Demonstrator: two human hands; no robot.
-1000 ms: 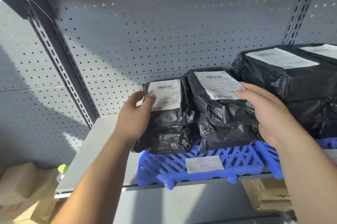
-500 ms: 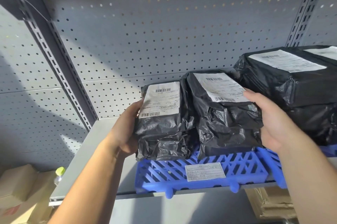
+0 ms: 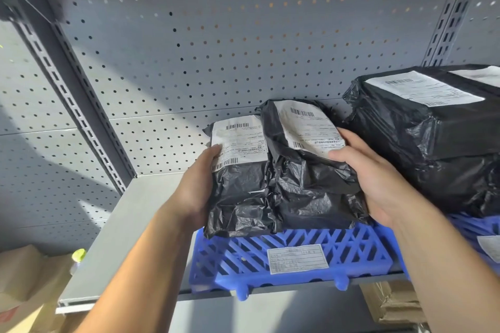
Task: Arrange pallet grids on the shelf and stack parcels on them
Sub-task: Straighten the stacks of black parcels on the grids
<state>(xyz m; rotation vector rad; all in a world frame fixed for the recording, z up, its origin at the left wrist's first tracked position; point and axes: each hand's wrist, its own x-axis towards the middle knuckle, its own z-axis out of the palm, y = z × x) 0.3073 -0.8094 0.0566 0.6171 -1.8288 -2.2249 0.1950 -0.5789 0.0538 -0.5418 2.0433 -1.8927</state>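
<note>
left hand [image 3: 196, 192] grasps left parcel [image 3: 240, 192]; right hand [image 3: 378, 183] grasps adjoining parcel [image 3: 311, 186]; both on blue pallet grid [image 3: 351, 254].

Grey pegboard surround, with cardboard and a bottle down low.
A grey perforated metal back panel [image 3: 243, 34] fills the upper view, crossed by patches of sunlight, with a slotted grey metal upright [image 3: 78, 116] at its left and another [image 3: 454, 16] at its right. Brown cardboard boxes [image 3: 24, 278] sit at lower left beside a clear bottle with a yellow-green cap [image 3: 78, 255]; another brown cardboard box [image 3: 392, 303] shows at lower right.
</note>
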